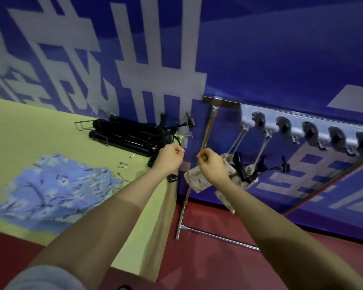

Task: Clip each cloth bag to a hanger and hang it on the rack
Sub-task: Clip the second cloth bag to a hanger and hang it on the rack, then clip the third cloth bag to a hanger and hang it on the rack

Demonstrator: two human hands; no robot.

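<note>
My left hand (170,158) is closed in a fist at the table's far right corner. A black hanger clip (172,178) shows just under its wrist, and the rest of that hanger is hidden. My right hand (212,165) is closed a little to the right, off the table edge. A beige patterned cloth bag (195,182) hangs from under it. More beige bags on black clip hangers (244,168) hang from the grey hook rack (302,130) on the wall. A heap of blue cloth bags (57,185) lies on the table, and a pile of black hangers (130,132) lies behind it.
The yellow-green table (19,132) fills the left side. A few small loose metal pins (122,166) lie near the hanger pile. A metal stand (183,206) with a floor bar rises beside the table over the red floor. A blue banner wall is behind.
</note>
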